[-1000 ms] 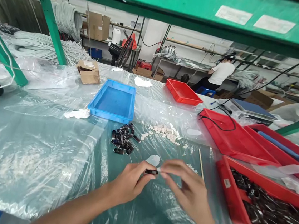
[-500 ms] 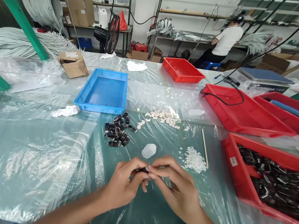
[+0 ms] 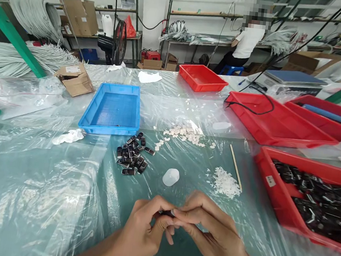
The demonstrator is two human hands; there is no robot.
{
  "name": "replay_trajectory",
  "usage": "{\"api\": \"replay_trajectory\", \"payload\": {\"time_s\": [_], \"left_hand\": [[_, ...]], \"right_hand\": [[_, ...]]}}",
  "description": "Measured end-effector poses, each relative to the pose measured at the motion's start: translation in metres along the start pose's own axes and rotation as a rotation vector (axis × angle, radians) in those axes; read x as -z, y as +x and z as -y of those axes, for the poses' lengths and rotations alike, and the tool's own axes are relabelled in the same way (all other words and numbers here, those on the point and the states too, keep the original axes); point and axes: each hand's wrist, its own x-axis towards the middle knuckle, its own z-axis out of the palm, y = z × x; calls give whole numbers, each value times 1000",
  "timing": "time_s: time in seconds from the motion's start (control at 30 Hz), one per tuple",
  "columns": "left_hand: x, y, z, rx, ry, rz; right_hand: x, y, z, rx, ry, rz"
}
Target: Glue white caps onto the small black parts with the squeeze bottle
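Between the fingertips of both hands is a small dark piece [image 3: 167, 212], mostly hidden by the fingers. My left hand [image 3: 146, 228] pinches it from the left. From the right, my right hand [image 3: 211, 231] presses thumb and fingertips together at its end; whether a smaller part is in them I cannot tell. Just beyond the hands lies a round translucent disc [image 3: 171, 177]. A heap of small black glossy pieces [image 3: 132, 152] is ahead on the left. To the right lie a pile of tiny white bits [image 3: 226, 183] and a thin wooden stick [image 3: 235, 168].
Flat whitish pieces [image 3: 185, 133] are scattered mid-table on the plastic sheeting. A blue tray [image 3: 108, 130] stands at the left back. On the right, a red bin [image 3: 273, 197] holds many black pieces, with more red trays [image 3: 281, 124] behind. A person [image 3: 249, 42] sits at a far bench.
The view has shifted, so my hands appear lower and slightly further right. Both hands keep their pinch around the dark piece.
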Motion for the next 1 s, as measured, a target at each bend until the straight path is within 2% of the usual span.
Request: {"api": "replay_trajectory", "payload": {"time_s": [0.17,0.27,0.43,0.5,0.6,0.73,0.83,0.9,1.0], "left_hand": [[-4,-2,5,65,-72,-66],[-5,-1,11,61,-118,-108],[0,5,10,79,-211,10],[1,7,6,99,-235,60],[0,7,0,123,-256,77],[-1,8,0,183,-305,6],[1,10,2,207,-275,4],[4,12,2,198,-201,18],[9,13,1,107,-53,40]], "right_hand": [[-11,-3,-4,-91,25,-35],[-8,6,-6,-111,87,-51],[15,23,-10,-69,158,82],[20,24,-11,-84,166,92],[14,18,-13,-79,174,58],[-1,8,-14,-56,109,0],[-5,7,-11,-63,61,21],[3,12,-12,-60,60,75],[34,24,-29,-95,-26,84]]}}
